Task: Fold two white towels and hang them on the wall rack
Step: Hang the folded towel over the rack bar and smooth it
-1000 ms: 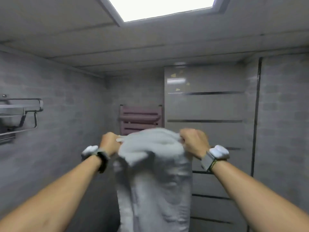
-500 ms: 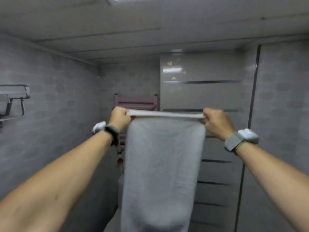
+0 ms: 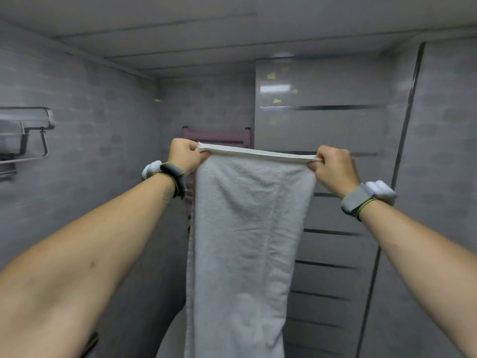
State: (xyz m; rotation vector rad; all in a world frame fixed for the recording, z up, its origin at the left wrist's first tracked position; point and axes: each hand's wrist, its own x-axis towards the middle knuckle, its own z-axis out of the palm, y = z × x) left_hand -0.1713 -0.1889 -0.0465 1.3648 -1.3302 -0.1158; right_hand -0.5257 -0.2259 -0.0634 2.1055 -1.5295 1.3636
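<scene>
- Since a second ago my hands have pulled apart, so what was a bunched towel (image 3: 247, 228) is now stretched flat, its top edge taut between them at mid-frame, the rest hanging down past the bottom edge.
- Folding looks to be the step in hand: it hangs as a long doubled strip, and I judge the next move is to bring the top edge down or the two corners together, keeping the edges matched so it doesn't skew.
- Grey tiled walls close in on both sides; a glossy striped panel (image 3: 322, 125) fills the centre right.
- At the left edge a metal wall rack (image 3: 25, 135) sits well apart from the towel; I'd have to turn left to reach it.
- Behind the towel, a maroon rail (image 3: 219, 136) shows partly.
- My left hand (image 3: 184, 157) pinches the top left corner; my right hand (image 3: 334, 170) grips the top right corner.
- Both wrists wear bands.
</scene>
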